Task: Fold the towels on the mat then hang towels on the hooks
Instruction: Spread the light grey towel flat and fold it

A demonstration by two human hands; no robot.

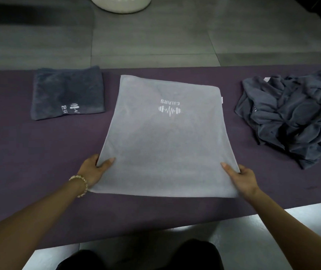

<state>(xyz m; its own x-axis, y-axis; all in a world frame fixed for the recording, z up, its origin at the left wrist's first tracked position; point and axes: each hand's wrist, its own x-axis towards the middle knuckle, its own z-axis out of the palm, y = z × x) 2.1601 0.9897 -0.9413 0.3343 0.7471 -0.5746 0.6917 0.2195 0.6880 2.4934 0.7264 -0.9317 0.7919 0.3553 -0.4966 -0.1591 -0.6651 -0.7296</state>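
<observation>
A light grey towel (163,137) with a white dumbbell logo lies spread flat in the middle of the purple mat (39,152). My left hand (95,168) pinches its near left edge, thumb on top. My right hand (241,178) pinches the near right edge the same way. A dark grey towel (66,90), folded into a rectangle, sits on the mat to the left. A crumpled heap of dark grey towels (296,117) lies on the mat at the right.
A white laundry basket (120,3) stands on the grey tiled floor beyond the mat. My dark-clothed knees (136,258) are at the bottom edge. No hooks are in view.
</observation>
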